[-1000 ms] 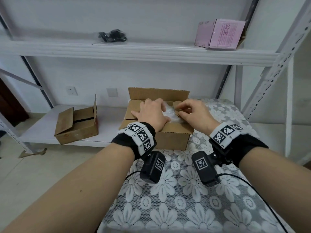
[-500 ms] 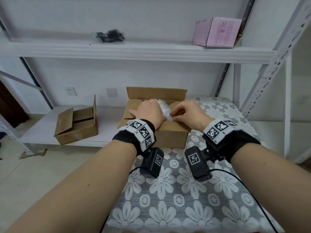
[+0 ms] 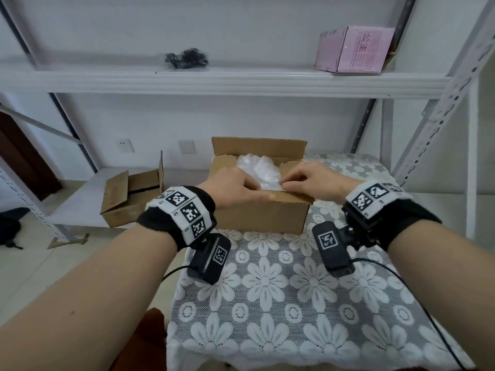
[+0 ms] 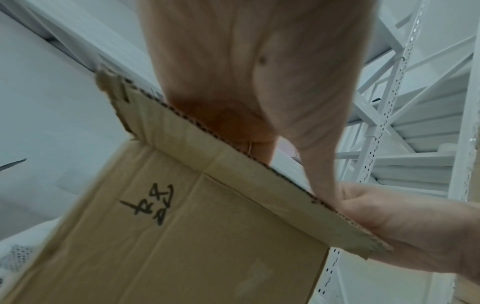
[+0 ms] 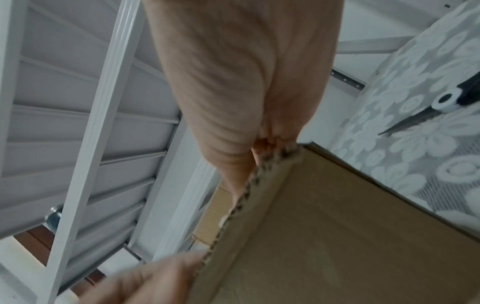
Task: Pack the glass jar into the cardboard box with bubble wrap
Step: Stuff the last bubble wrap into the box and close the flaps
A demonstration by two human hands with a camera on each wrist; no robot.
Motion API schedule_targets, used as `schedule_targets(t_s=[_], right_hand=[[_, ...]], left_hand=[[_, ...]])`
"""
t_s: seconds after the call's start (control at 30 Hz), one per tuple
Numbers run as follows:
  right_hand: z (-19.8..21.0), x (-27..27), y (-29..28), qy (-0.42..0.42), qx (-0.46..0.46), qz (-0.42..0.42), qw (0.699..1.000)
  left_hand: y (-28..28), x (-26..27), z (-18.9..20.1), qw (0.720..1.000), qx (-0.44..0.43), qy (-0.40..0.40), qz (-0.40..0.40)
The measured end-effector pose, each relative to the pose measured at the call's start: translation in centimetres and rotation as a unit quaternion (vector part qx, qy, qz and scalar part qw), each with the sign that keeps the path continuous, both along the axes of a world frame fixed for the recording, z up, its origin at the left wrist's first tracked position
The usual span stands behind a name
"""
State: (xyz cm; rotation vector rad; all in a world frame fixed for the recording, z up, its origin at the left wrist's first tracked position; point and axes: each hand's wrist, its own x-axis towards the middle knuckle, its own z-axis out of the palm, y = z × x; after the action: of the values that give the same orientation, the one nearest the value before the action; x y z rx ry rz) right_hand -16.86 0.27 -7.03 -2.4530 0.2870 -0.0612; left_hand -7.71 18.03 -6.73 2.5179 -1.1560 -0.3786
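The brown cardboard box [image 3: 262, 218] stands on the lace-covered table [image 3: 281, 303], its far flap upright. White bubble wrap [image 3: 257, 170] fills the inside; no jar shows through it. Both hands sit at the near flap. My left hand [image 3: 249, 183] curls over the flap's edge, with fingers behind it and the thumb in front in the left wrist view, where the box [image 4: 207, 236] carries black handwriting. My right hand [image 3: 292, 180] pinches the same corrugated edge, as the right wrist view of the box [image 5: 337, 236] shows.
Scissors [image 5: 428, 115] lie on the cloth to the right of the box. A second open cardboard box [image 3: 134, 196] sits on the low shelf at left. A pink box [image 3: 353, 49] and a black bundle [image 3: 187, 58] rest on the upper shelf. Perforated shelf uprights [image 3: 428, 129] rise at right.
Both hands have drawn back from over the bubble wrap to the near flap's edge and taken hold of it. More bubble wrap shows now.
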Motion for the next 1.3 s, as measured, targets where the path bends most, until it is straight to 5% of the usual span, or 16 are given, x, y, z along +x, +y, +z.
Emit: schedule_targets(t_s=[0.23,0.37,0.5,0.63,0.8,0.93,1.3], right_hand=[[2.1,-1.2,-0.2,0.175,0.069,0.096,0.977],[1.3,-0.9,0.2,0.143,-0.028,0.057,0.988],[0.9,-0.9,0.1,0.104,0.101,0.017,0.989],[1.0,-0.8,0.1,0.077,0.129,-0.020,0.988],[0.5,0.0,-0.3,0.031,0.168,-0.055,0.984],[-0.1,0.4,-0.6,-0.016,0.194,-0.101,0.976],[-1.2,1.7,-0.3,-0.088,0.094,-0.181,0.975]], left_hand=[[-0.2,0.2,0.5,0.994,0.089,-0.053,-0.037],[-1.1,1.1,0.6,0.987,0.142,-0.068,-0.016],[-1.6,2.2,0.7,0.985,0.151,-0.087,-0.015],[-1.2,1.8,0.6,0.986,0.012,-0.157,0.047],[-0.4,1.5,-1.2,0.942,-0.158,-0.291,0.063],[-0.1,1.2,-2.5,0.913,-0.195,-0.354,0.052],[-1.5,0.0,-4.4,0.940,-0.191,-0.282,0.015]])
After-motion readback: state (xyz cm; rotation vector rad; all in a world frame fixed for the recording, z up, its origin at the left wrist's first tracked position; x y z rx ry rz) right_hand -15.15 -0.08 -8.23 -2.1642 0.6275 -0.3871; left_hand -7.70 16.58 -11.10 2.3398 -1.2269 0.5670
